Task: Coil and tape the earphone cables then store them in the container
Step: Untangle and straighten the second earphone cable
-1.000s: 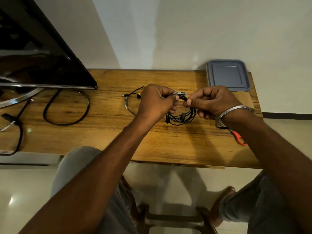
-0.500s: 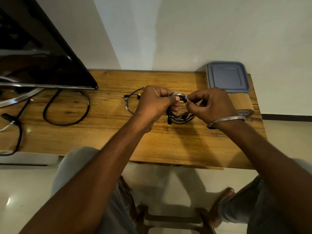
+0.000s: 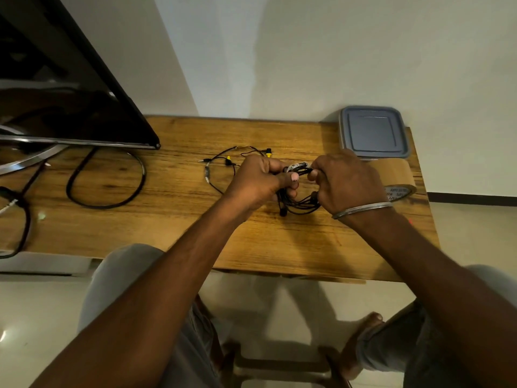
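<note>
While the coiled black earphone cable (image 3: 299, 204) is held over the middle of the wooden worktop (image 3: 181, 219), it is gripped from both sides. The left hand (image 3: 260, 180) is curled round the coil's nine o'clock side, with the thumb laid across the strands. The right hand (image 3: 347, 183) is closed in a pinch on the top of the coil, where a pale strip of tape (image 3: 298, 165) is wrapped. The lower loops hang between the hands; whether they touch the wood cannot be told. A metal bangle (image 3: 363, 210) is worn on the right wrist.

A second earphone (image 3: 221, 161), with yellow tips, is left uncoiled at ten o'clock from the left hand. The grey-lidded container (image 3: 373, 133) is set at one o'clock from the hands, closed, against the wall. A brown tape roll (image 3: 397, 175) is seen just beside it, at three o'clock from the right hand. A television (image 3: 70, 93) is stood at the worktop's nine o'clock end, with a thick black cable (image 3: 112, 197) looped before it.
</note>
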